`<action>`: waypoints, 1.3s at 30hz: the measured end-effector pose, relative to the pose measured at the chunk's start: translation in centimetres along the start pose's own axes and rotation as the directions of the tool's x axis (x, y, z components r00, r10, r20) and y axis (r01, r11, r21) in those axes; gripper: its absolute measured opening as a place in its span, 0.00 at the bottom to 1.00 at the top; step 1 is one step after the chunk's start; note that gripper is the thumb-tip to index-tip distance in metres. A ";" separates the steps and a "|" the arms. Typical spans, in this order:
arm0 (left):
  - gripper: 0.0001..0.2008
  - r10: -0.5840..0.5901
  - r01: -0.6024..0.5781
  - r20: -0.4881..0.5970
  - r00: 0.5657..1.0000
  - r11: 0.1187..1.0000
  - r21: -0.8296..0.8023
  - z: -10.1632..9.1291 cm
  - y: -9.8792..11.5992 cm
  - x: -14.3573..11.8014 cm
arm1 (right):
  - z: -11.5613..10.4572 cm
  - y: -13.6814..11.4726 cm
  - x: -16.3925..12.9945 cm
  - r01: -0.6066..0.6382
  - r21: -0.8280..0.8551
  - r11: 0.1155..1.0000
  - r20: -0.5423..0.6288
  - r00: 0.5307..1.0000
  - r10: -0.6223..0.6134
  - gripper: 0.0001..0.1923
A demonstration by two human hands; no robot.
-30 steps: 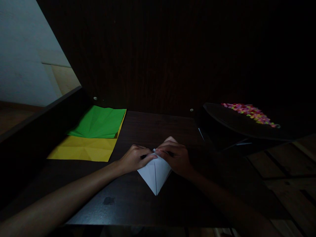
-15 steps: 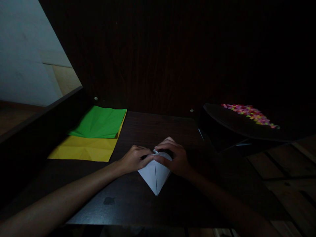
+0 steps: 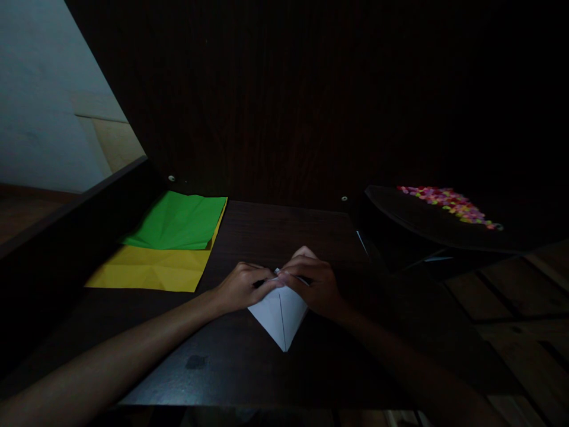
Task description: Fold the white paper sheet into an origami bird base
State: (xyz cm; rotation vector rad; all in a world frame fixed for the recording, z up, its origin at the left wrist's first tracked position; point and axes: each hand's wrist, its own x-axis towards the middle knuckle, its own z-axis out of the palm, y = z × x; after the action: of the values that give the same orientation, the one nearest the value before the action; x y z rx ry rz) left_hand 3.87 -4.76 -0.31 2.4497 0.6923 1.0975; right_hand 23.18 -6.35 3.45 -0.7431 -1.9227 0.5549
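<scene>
A folded sheet of white paper lies on the dark wooden table, its pointed end toward me and a crease line running down its middle. My left hand pinches its upper left part between thumb and fingers. From the other side, my right hand grips the upper right part, thumb and fingertips close to those of the left. A small white corner shows between the fingertips. The fingers hide most of the paper's far end.
Green paper overlaps yellow paper at the left, both creased. At the right rests a dark bag-like item with a band of multicoloured beads or petals. A dark panel rises behind the table; a low ledge borders its left.
The paper's near tip has shifted slightly to the right. The right thumb and fingers have drawn closer together at the far end, covering more of it. The left hand stays almost still.
</scene>
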 end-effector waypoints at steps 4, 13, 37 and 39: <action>0.12 0.009 -0.009 0.006 1.000 1.000 0.013 -0.1 0.1 0.0 | -0.1 0.1 0.1 -0.010 -0.027 1.000 -0.003 1.000 0.010 0.11; 0.06 0.065 -0.062 -0.076 0.995 0.997 0.040 -0.5 0.6 0.0 | 0.0 0.3 0.2 0.028 -0.010 1.000 -0.040 0.999 -0.028 0.04; 0.06 -0.085 0.084 -0.033 0.996 0.996 -0.018 -0.5 0.4 0.0 | -0.3 0.0 0.1 0.030 -0.101 0.994 -0.024 0.999 -0.033 0.10; 0.07 -0.093 0.093 -0.028 0.995 0.996 -0.013 -0.5 0.4 0.0 | -0.3 0.0 0.2 0.028 -0.103 0.994 -0.025 0.999 -0.031 0.10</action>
State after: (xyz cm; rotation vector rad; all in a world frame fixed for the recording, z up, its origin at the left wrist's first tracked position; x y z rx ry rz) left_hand 3.59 -4.99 0.18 2.3706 0.7983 1.0998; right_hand 23.41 -6.23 3.69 -0.7822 -1.9455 0.4289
